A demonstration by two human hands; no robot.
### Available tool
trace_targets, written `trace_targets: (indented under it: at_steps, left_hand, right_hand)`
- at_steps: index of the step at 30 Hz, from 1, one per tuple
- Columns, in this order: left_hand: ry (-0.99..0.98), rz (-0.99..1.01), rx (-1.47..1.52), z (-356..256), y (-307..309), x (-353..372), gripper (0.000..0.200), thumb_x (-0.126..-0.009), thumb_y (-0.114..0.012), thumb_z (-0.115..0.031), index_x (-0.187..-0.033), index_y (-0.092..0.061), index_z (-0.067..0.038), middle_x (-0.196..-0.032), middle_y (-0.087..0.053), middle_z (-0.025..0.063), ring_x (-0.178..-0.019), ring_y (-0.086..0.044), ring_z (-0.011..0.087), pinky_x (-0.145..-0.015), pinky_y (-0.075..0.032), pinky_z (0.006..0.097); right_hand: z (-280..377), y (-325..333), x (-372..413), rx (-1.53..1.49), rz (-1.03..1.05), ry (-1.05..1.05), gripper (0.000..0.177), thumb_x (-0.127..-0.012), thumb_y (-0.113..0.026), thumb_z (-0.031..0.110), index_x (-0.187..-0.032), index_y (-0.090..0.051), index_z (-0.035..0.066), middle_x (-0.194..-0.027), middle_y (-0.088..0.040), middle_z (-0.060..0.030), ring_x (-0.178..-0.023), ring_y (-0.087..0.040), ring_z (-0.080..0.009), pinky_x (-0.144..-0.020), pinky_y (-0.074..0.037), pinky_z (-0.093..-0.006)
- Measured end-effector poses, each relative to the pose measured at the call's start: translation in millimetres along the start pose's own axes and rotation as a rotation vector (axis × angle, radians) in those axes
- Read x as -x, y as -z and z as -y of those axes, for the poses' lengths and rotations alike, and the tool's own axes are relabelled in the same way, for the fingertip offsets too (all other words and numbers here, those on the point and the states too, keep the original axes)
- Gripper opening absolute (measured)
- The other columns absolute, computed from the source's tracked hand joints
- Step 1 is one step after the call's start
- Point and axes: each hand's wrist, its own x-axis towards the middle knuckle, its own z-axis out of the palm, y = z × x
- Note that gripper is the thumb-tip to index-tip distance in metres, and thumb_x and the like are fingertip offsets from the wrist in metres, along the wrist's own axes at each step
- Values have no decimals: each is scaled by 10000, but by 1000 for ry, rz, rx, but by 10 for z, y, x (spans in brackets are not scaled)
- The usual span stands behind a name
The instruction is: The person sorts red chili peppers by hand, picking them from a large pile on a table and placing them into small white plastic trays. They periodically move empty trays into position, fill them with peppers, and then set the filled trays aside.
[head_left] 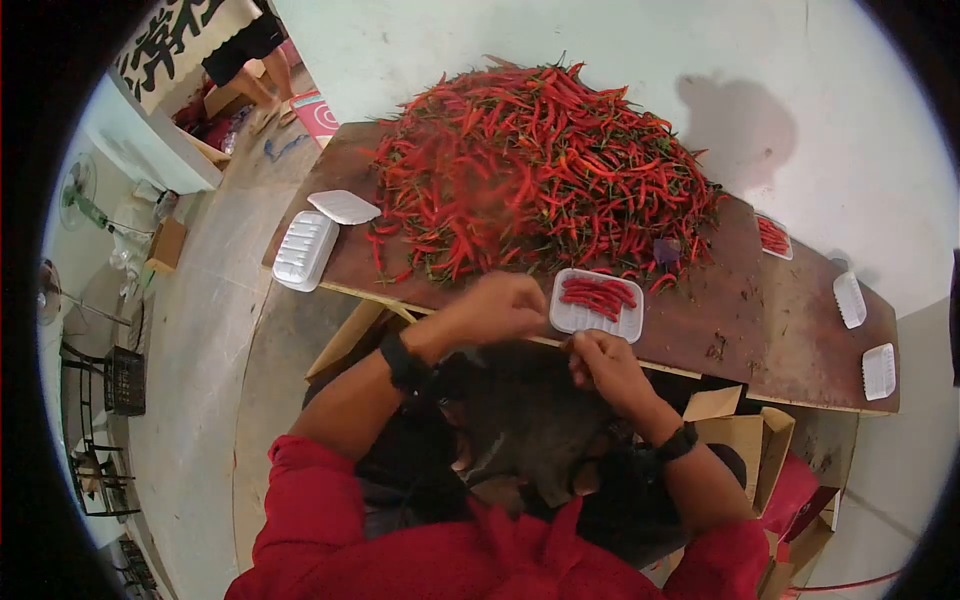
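Red chillies (598,297) are laid roughly side by side in the white tray (568,318), right of the frame's centre, below the large pile (560,170). The left hand (507,305) is curled just beside the tray's left and the right hand (603,364) at its lower edge; whether anything is held in either cannot be told. Each chilli is best laid flat, in 1 direction, with the others not pressed.

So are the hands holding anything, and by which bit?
I can't tell: the left hand is blurred and the right hand has curled fingers, and nothing shows clearly in either grip.
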Motion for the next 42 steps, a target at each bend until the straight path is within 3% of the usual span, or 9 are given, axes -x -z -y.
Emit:
trace_targets:
  at_steps: [2, 5, 14, 19, 22, 28, 31, 34, 42]
  left_hand:
    - [81, 89, 122, -330, -163, 60, 162, -810, -635, -106, -929, -589, -6, -772, -636, 52, -664, -584, 97, -591, -465, 256]
    - [37, 94, 152, -286, -269, -24, 137, -816, -619, -83, -926, -589, -7, -795, -637, 55, -697, -601, 102, -603, -477, 259]
    - [4, 5, 210, -50, -268, -250, 139, -818, -618, -87, -918, -596, 7, -835, -637, 57, -775, -606, 111, -699, -514, 276]
    - [-19, 28, 20, -251, -306, -191, 236, -771, -646, -200, -874, -638, 12, -821, -660, 119, -768, -633, 189, -707, -488, 320]
    - [-5, 18, -23, -247, -303, -163, 171, -817, -626, -141, -900, -631, 8, -825, -634, 29, -751, -580, 88, -678, -470, 267]
    - [-24, -277, -162, -38, 214, -251, 188, -822, -605, -158, -912, -639, 4, -789, -643, 60, -746, -601, 111, -677, -478, 282]
    - [-45, -488, -517, 178, 430, -245, 198, -788, -613, -185, -912, -649, -35, -810, -640, 131, -784, -631, 256, -707, -485, 357]
    - [-24, -468, -626, 309, 428, -261, 179, -770, -594, -199, -853, -653, -52, -842, -640, 136, -834, -613, 319, -726, -484, 425]
    - [61, -515, -881, 405, 117, -335, 193, -739, -651, -223, -824, -594, -60, -848, -596, 155, -808, -594, 352, -699, -477, 447]
  right_hand:
    - [64, -5, -14, -449, 46, -210, 505, -956, -358, 445, -1042, -604, 11, -839, -636, -78, -703, -597, -190, -637, -463, -311]
    - [35, 17, -67, -634, 106, -260, 630, -952, -262, 538, -1122, -557, 8, -892, -621, -108, -789, -607, -201, -689, -468, -310]
    - [-58, 148, -73, -918, 206, -253, 598, -961, -271, 526, -1136, -543, 23, -970, -620, -124, -900, -611, -260, -757, -470, -348]
    - [16, 134, -59, -838, 227, -222, 494, -971, -335, 439, -1109, -553, 19, -957, -625, -110, -885, -617, -243, -736, -475, -330]
    - [-59, 121, -74, -756, 220, -176, 362, -967, -411, 322, -1091, -559, 16, -931, -625, -99, -832, -614, -217, -699, -472, -310]
    - [-7, 230, -64, -759, 110, -139, 229, -939, -465, 177, -1054, -549, -3, -797, -573, -49, -686, -562, -158, -617, -455, -265]
    - [47, 263, -46, -741, 48, -148, 211, -922, -453, 133, -1047, -548, -8, -754, -545, -35, -631, -525, -142, -594, -442, -263]
    - [11, 275, -73, -705, 39, -134, 184, -915, -465, 108, -1038, -544, -5, -721, -526, -27, -610, -512, -137, -579, -434, -263]
    - [4, 210, -69, -551, 59, -128, 160, -907, -515, 131, -1001, -550, 5, -659, -520, -3, -573, -526, -109, -529, -417, -244]
